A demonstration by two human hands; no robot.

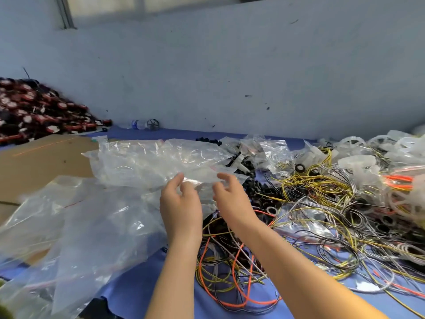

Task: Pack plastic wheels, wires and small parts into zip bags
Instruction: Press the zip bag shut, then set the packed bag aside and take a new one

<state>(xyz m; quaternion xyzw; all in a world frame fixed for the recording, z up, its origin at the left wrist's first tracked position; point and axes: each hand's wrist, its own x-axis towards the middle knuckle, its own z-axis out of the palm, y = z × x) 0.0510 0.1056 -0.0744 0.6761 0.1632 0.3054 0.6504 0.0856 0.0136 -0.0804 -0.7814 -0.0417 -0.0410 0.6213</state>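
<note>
Orange, yellow & black wires (230, 272) sprawl nearest, on blue cloth (142, 291). L hand (180, 203) & R hand (232, 199) are at near edge of clear zip bag (156, 162), fingers half-curled (can't tell if pinching the film). White plastic wheels (354, 141) far right; more bags (80, 226) left.

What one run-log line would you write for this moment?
stage: bag pickup | left hand: at clear bag edge, grip unclear | right hand: same | wires: loose on blue cloth | wheels: piled far right
</note>
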